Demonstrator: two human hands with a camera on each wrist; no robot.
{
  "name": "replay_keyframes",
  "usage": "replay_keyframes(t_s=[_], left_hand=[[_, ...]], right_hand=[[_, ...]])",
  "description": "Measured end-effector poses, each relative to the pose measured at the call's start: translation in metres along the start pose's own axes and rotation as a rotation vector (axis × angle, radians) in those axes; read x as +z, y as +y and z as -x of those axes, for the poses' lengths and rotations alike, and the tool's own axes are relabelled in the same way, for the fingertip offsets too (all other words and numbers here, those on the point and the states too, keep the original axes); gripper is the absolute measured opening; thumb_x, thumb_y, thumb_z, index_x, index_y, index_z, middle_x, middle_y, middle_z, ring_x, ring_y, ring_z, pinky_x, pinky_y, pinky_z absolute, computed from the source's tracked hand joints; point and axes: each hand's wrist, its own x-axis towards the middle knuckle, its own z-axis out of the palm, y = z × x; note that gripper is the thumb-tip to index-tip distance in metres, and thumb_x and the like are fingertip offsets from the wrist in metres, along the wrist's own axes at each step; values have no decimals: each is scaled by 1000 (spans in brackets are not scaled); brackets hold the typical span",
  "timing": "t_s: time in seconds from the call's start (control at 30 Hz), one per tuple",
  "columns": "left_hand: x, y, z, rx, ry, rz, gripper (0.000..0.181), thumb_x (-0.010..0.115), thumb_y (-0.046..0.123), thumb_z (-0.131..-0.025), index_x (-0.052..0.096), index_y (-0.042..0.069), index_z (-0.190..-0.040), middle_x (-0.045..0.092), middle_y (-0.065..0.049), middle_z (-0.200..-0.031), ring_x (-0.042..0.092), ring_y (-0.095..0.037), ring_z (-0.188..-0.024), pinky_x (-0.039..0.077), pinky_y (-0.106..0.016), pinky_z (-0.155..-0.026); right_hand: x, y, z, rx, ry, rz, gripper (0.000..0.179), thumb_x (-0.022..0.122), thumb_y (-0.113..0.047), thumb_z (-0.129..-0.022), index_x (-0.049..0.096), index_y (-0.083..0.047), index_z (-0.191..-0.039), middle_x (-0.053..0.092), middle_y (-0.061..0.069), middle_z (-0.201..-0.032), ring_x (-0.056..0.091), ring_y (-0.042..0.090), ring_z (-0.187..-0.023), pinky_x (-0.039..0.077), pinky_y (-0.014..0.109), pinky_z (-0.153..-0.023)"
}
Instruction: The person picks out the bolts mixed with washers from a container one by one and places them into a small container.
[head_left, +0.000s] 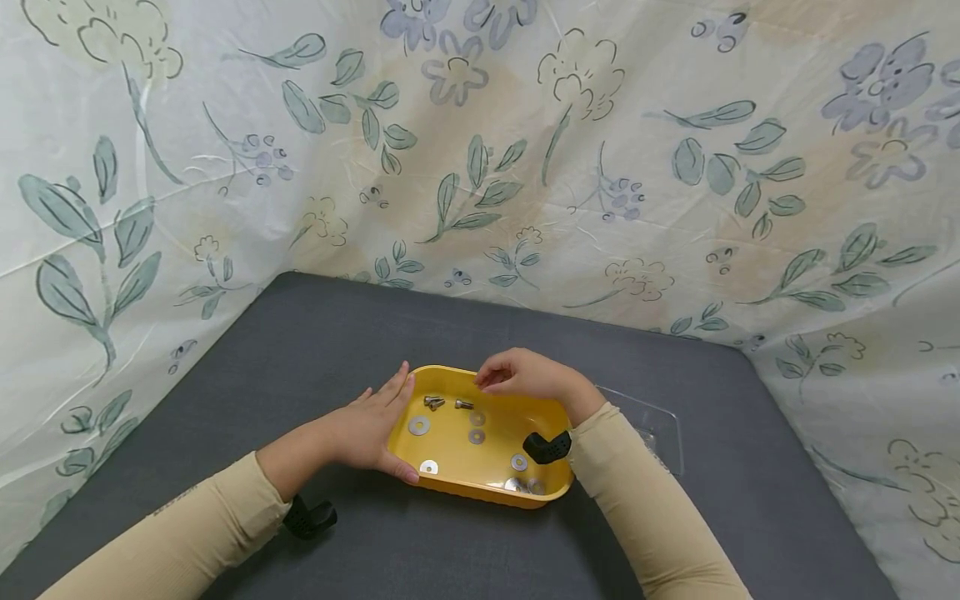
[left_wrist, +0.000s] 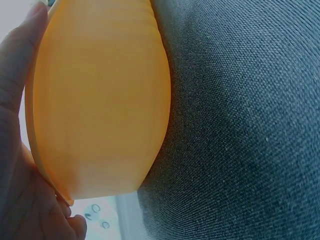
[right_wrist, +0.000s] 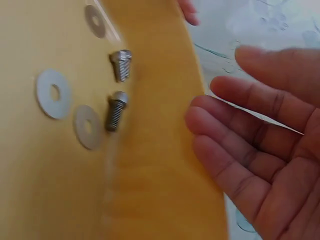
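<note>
Sleeve [head_left: 176, 533], left hand [head_left: 365, 429] spread, seemingly gripping tray [head_left: 506, 429]

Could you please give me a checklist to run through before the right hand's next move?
1. Left hand on yellow tray: ok, it touches the left end.
2. Right hand empty: ok, nothing shows in its grasp.
3. Screws lying singly: not ok, some are bunched.
4. Washers inside tray: ok, those visible lie on its floor.
5. Clear plastic piece empty: cannot tell, the right sleeve hides part.

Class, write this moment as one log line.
left hand: touches yellow tray | right hand: empty, near far rim | screws, washers: inside tray
</note>
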Motion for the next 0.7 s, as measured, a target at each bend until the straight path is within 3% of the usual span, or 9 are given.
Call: replay_keyframes(t_s=[0.3, 0.53, 0.7], left_hand=[[0, -1, -2, -15, -7, -2, 135, 49, 87, -53, -3, 5, -146, -18, -11, -151, 3, -24, -139, 17, -54, -106], [0, 0, -1, -12, -4, 8, 136, 50, 87, -53, -4, 4, -146, -17, -12, -151, 4, -25, -139, 18, -53, -106], [0, 0, -2, -16, -7, 5, 135, 50, 87, -53, -4, 5, -146, -18, -11, -150, 4, -25, -139, 18, -53, -106]], right_hand=[[17, -5, -14, 3, -91, -25, 36, 62, -18, -88, 59, -3, -121, 61, 9, -115, 60, 14, -101, 47, 27, -85], [27, -3, -20, 54, -147, 17, 47, 60, -13, -89, 47, -6, -134, 51, 8, -131, 50, 18, -118, 41, 31, -95], [31, -2, -22, 66, -167, 56, 49, 59, -14, -90, 44, -6, -135, 49, 8, -133, 48, 17, -120, 39, 31, -98]])
